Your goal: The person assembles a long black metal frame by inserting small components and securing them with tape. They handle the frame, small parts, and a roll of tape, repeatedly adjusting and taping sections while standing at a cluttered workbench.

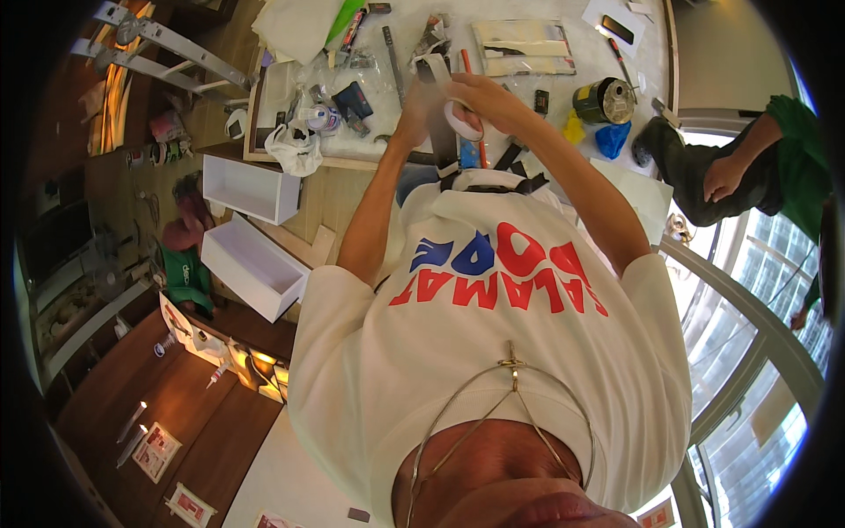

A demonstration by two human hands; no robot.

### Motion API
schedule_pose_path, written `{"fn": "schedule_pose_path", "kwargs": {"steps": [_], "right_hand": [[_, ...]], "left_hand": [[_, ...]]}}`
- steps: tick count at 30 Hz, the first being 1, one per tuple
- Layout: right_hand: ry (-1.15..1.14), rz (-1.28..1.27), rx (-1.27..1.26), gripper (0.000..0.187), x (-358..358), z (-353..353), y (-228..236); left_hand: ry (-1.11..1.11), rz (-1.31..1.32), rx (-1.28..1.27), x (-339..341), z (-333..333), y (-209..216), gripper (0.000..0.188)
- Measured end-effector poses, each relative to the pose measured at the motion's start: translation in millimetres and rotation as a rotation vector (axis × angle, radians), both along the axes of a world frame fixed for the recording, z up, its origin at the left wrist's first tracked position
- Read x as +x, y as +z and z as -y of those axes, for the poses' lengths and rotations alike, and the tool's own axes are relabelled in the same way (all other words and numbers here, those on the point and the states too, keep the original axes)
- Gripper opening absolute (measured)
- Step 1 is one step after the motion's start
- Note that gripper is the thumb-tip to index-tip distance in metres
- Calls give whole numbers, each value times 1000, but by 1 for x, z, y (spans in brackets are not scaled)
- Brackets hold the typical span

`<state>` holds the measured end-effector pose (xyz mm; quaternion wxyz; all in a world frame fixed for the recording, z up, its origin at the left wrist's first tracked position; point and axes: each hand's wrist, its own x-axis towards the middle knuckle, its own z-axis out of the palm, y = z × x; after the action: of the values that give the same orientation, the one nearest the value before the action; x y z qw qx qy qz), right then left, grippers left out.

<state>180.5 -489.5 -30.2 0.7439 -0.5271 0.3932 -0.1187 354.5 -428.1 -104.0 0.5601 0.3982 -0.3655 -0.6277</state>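
Observation:
Both of my hands are close together over the work table. My right hand (489, 101) is closed around a roll of pale tape (464, 121), its open ring facing me. My left hand (414, 114) is partly blurred, with its fingers closed at a dark, flat, strip-like thing (442, 141) between the hands. A pale band (435, 67), which looks like tape, shows at the upper end of this dark thing. Motion blur hides exactly how the left fingers grip it. Just beyond the right fingers is a thin red stick (466, 60).
The white-topped table (519, 22) bears an open can (604, 101), a blue bag (613, 139), a phone (618, 30) and a plastic bag (295, 148). White drawer boxes (251, 189) stand at left. A ladder (167, 55) leans far left. Another person (744, 163) is at right.

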Motion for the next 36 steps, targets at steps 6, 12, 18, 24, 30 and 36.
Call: {"fn": "schedule_pose_path", "kwargs": {"steps": [6,12,18,24,30,36], "right_hand": [[145,-90,-33,32,57,-1,-61],[209,-164,-32,32,96,-11,-69],[78,-37,85,48,103,-14,-77],[-70,22,117,50,90,-19,-63],[-82,59,75,27,76,-25,-52],[-171,242,299,18,80,-31,-18]], "left_hand": [[205,-151,85,12,-22,-41,48],[594,7,252,23,-32,-62,44],[714,3,187,32,-29,-49,29],[769,273,39,25,-22,-19,22],[686,460,-133,31,-16,-20,32],[772,427,-264,27,-15,11,37]]}}
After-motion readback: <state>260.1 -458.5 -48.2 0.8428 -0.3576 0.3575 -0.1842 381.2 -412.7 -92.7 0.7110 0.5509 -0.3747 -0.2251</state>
